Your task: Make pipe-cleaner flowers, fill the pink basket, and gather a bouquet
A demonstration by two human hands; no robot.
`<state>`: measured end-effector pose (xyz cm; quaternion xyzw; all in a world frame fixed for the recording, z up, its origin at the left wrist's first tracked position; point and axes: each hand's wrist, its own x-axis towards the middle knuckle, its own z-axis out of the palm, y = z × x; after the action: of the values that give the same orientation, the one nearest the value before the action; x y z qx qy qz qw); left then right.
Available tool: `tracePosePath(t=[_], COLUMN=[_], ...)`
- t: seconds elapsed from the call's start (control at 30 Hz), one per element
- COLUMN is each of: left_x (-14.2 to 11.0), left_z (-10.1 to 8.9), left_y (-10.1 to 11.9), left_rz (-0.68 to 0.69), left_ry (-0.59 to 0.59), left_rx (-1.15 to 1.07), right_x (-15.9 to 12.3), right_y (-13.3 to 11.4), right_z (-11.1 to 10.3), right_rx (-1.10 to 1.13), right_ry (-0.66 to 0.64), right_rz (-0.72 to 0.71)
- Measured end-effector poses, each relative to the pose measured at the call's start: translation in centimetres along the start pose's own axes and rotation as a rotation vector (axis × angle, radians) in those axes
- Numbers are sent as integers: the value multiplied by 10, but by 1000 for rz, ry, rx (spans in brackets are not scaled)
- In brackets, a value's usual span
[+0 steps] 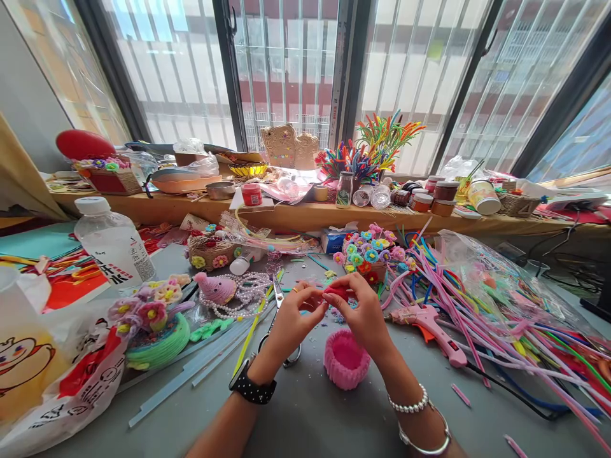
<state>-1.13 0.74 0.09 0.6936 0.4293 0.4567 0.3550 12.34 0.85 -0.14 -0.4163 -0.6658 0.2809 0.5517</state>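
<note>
My left hand and my right hand meet over the table, fingertips pinched together on a small red piece. It looks soft, perhaps chenille stem, but the fingers cover much of it. Just below stands a round pink cup-shaped basket with ribbed fuzzy walls. Scissors lie partly behind my left wrist. To the right of my right hand rests a pink hot glue gun with a black cord. Small coloured clippings are scattered under the hands.
Many chenille stems spread across the right. Clear glue sticks, a bead string and a green flowered piece lie left. A plastic bottle and drink cup stand farther left; a flower basket sits behind.
</note>
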Motion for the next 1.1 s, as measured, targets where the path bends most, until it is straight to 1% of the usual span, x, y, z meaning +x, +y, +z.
tracePosePath(t=[0.07, 0.13, 0.2, 0.27, 0.37, 0.5, 0.6, 0.7, 0.9, 1.1], left_x=[0, 0, 0, 0, 0, 0, 0, 0, 0, 0], left_z=[1, 0, -2, -3, -3, -3, -2, -3, -5, -5], left_y=[1, 1, 2, 2, 1, -2, -5, -5, -4, -3], left_rz=[-37, -73, -99, -112, -110, -96, -95, -67, 11, 32], left_ry=[17, 27, 33, 38, 42, 57, 81, 82, 75, 69], left_rx=[-27, -18, 0, 3, -4, -25, -15, 15, 74, 110], right_x=[1, 3, 5, 7, 8, 6, 4, 4, 5, 4], right_y=[2, 5, 7, 8, 5, 2, 3, 6, 4, -1], right_z=[-3, -6, -9, -11, -11, -7, -7, -9, -10, -11], right_rx=[151, 297, 383, 417, 434, 463, 423, 334, 110, -44], right_ry=[37, 115, 197, 234, 223, 151, 104, 76, -30, -76], right_rz=[100, 183, 213, 216, 217, 238, 223, 178, 0, -29])
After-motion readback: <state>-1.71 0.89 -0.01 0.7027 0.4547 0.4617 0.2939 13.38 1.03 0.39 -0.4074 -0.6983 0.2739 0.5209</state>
